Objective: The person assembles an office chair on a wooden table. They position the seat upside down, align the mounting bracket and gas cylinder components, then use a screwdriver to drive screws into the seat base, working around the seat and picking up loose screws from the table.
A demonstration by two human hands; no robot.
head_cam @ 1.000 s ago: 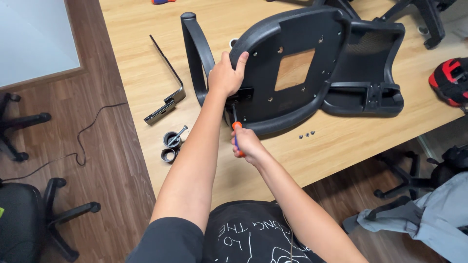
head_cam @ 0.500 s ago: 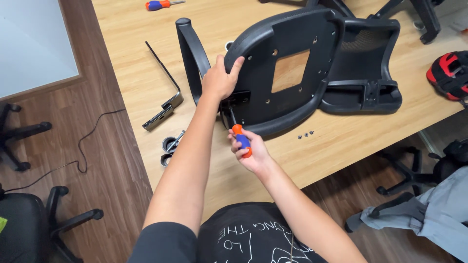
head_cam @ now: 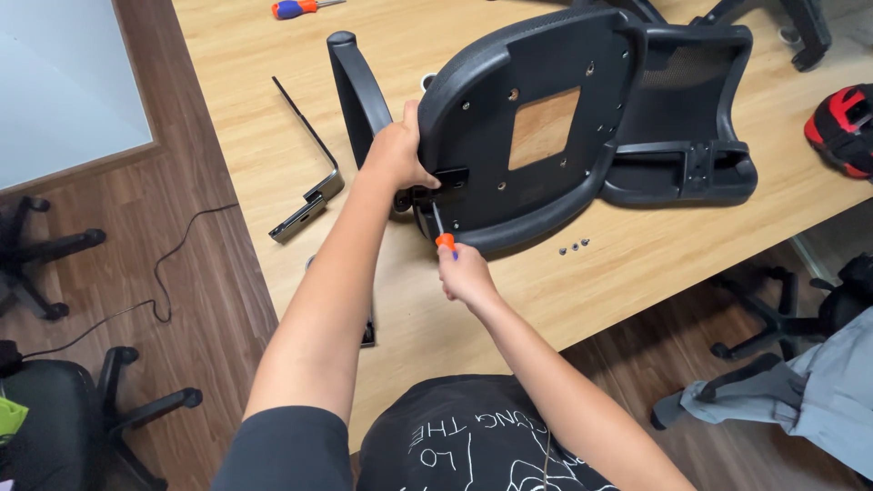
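Wooden floor surrounded a pale worktop [head_cam: 273,145] carrying the upturned black chair seat [head_cam: 527,127]. Left hand [head_cam: 397,156] gripped its edge; right hand [head_cam: 466,275] closed its fingers on an orange screwdriver [head_cam: 443,238] — a slip could strip the screw or scatter the loose screws [head_cam: 573,245].

An upturned chair seat [head_cam: 546,127], a metal bracket [head_cam: 309,173], loose screws [head_cam: 574,245] and a spare screwdriver [head_cam: 296,8] are carried by the wooden table [head_cam: 691,264].
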